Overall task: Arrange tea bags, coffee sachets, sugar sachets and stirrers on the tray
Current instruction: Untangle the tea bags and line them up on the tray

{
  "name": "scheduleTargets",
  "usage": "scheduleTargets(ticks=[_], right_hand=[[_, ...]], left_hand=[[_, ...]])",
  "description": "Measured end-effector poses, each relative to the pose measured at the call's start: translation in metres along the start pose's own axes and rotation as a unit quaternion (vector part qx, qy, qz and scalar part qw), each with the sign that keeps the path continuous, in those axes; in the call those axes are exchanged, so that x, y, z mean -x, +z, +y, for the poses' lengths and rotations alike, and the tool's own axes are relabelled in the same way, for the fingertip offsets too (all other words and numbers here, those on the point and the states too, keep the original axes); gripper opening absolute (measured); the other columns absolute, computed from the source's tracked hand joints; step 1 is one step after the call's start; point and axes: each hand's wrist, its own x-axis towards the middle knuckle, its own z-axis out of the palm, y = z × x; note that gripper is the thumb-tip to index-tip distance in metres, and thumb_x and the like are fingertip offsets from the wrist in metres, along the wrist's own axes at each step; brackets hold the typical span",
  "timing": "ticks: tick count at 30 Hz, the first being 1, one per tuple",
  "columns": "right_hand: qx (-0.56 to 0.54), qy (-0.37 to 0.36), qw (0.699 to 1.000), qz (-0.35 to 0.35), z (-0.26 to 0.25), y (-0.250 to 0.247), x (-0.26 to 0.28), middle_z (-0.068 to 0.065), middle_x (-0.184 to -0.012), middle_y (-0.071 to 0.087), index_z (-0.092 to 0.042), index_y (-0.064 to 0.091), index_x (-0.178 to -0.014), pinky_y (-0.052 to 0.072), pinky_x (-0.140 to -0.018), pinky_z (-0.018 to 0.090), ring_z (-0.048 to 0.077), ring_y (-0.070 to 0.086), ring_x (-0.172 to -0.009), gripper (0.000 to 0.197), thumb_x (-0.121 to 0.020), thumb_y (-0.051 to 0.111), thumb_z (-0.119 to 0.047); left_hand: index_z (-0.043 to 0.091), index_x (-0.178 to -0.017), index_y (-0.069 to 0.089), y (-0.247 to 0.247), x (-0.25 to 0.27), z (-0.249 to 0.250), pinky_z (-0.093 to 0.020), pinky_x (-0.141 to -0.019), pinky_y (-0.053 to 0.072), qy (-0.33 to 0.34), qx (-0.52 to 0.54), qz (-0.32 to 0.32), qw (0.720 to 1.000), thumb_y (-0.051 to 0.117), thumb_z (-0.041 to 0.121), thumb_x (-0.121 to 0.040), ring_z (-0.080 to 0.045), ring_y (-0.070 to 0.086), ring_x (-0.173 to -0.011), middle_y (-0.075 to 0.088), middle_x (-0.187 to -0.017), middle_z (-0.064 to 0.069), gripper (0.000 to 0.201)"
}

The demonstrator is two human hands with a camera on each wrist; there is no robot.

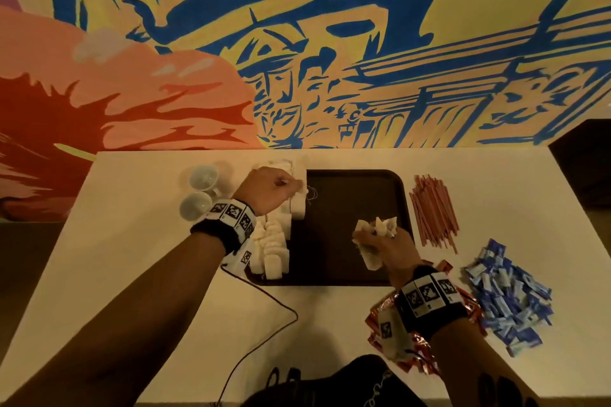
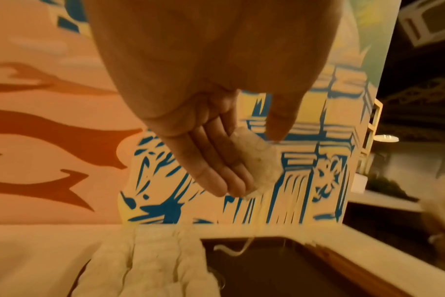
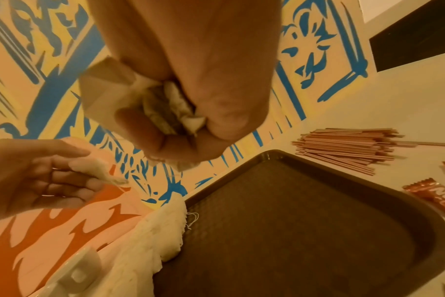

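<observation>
A dark brown tray (image 1: 347, 195) lies on the white table. White tea bags (image 1: 272, 248) stand in a row along its left edge (image 2: 150, 259) (image 3: 155, 239). My left hand (image 1: 271, 188) hovers over the far end of that row and pinches one tea bag (image 2: 256, 162) between thumb and fingers. My right hand (image 1: 380, 241) is over the tray's right part and grips a bunch of tea bags (image 1: 377, 228) (image 3: 170, 106). Pink stirrers (image 1: 433, 211) (image 3: 343, 148), red coffee sachets (image 1: 420, 357) (image 3: 435, 193) and blue sugar sachets (image 1: 509, 294) lie right of the tray.
Two white cups (image 1: 198, 188) stand left of the tray, near the painted wall. A thin dark cable (image 1: 264, 317) runs across the table near its front edge. A dark bag (image 1: 334, 383) sits at the table's near edge.
</observation>
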Motion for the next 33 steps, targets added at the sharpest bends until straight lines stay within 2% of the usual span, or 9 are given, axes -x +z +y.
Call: scheduleTargets(ticks=[3,7,9,11,14,16,20,28,33], right_hand=[[0.003,0.014,1.0,0.006,0.004,-0.002,0.001,0.01,-0.091,0.069,-0.01,0.067,-0.093,0.053,-0.066,0.03,0.019,0.065,-0.079,0.013,-0.086,0.078,-0.008],[0.012,0.019,1.0,0.011,0.009,-0.007,0.003,0.01,-0.093,0.069,-0.006,0.066,-0.1,0.051,-0.053,0.02,0.017,0.065,-0.078,0.016,-0.088,0.076,-0.011],[0.009,0.023,1.0,0.017,0.013,-0.01,0.003,0.011,-0.093,0.07,-0.001,0.067,-0.104,0.051,-0.051,0.018,0.017,0.065,-0.077,0.02,-0.088,0.076,-0.011],[0.005,0.031,0.999,0.024,0.019,-0.013,0.003,0.016,-0.099,0.071,0.0,0.067,-0.108,0.053,-0.057,0.024,0.019,0.067,-0.079,0.026,-0.087,0.077,-0.012],[0.005,0.041,0.999,0.033,0.025,-0.017,0.001,0.019,-0.106,0.071,0.001,0.067,-0.111,0.051,-0.063,0.027,0.021,0.067,-0.084,0.03,-0.086,0.077,-0.013],[0.0,0.05,0.998,0.032,0.028,-0.017,0.002,0.018,-0.107,0.07,0.001,0.066,-0.112,0.05,-0.065,0.028,0.022,0.066,-0.086,0.031,-0.087,0.076,-0.014],[0.004,0.052,0.998,0.038,0.03,-0.014,0.001,0.016,-0.103,0.069,0.0,0.066,-0.108,0.05,-0.067,0.03,0.021,0.065,-0.085,0.026,-0.088,0.076,-0.013],[0.01,0.055,0.998,0.034,0.034,-0.005,-0.005,0.016,-0.104,0.07,0.0,0.067,-0.111,0.053,-0.068,0.029,0.021,0.066,-0.085,0.028,-0.087,0.076,-0.011],[0.015,0.049,0.998,0.027,0.034,-0.003,-0.009,0.014,-0.1,0.07,0.001,0.066,-0.112,0.053,-0.068,0.03,0.02,0.067,-0.084,0.03,-0.087,0.077,-0.014]], left_hand=[[0.023,-0.085,0.076,0.015,-0.022,-0.007,-0.027,-0.076,0.051,-0.017,-0.065,-0.024,0.997,0.063,0.064,-0.088,-0.008,0.066,-0.081,0.073,-0.083,0.01,0.043],[0.025,-0.092,0.069,0.045,-0.041,-0.019,-0.027,-0.074,0.044,0.015,-0.135,-0.089,0.987,0.073,0.027,-0.086,-0.019,0.063,-0.09,0.067,-0.1,0.003,0.007],[0.025,-0.107,0.063,0.059,-0.048,-0.023,-0.031,-0.074,0.048,0.038,-0.16,-0.155,0.974,0.07,0.018,-0.088,-0.023,0.064,-0.091,0.064,-0.102,-0.001,0.021],[0.024,-0.12,0.055,0.07,-0.055,-0.028,-0.036,-0.077,0.053,0.049,-0.185,-0.206,0.96,0.068,0.019,-0.09,-0.027,0.064,-0.092,0.063,-0.105,-0.004,0.033],[0.02,-0.123,0.052,0.079,-0.067,-0.04,-0.033,-0.076,0.049,0.033,-0.221,-0.239,0.945,0.071,0.018,-0.088,-0.026,0.063,-0.096,0.065,-0.111,-0.006,0.04],[0.018,-0.124,0.055,0.081,-0.075,-0.047,-0.033,-0.079,0.048,0.028,-0.232,-0.24,0.942,0.072,0.022,-0.089,-0.028,0.062,-0.103,0.064,-0.117,-0.007,0.039],[0.017,-0.135,0.056,0.08,-0.089,-0.056,-0.033,-0.086,0.044,0.023,-0.273,-0.21,0.939,0.067,0.014,-0.091,-0.033,0.058,-0.118,0.06,-0.131,-0.012,0.046],[0.022,-0.127,0.064,0.071,-0.1,-0.066,-0.038,-0.099,0.047,0.031,-0.288,-0.196,0.937,0.062,0.015,-0.096,-0.032,0.057,-0.12,0.061,-0.13,-0.01,0.032],[0.023,-0.118,0.072,0.073,-0.105,-0.061,-0.035,-0.09,0.049,0.05,-0.268,-0.211,0.939,0.055,0.001,-0.095,-0.028,0.062,-0.11,0.066,-0.123,-0.005,0.036]])
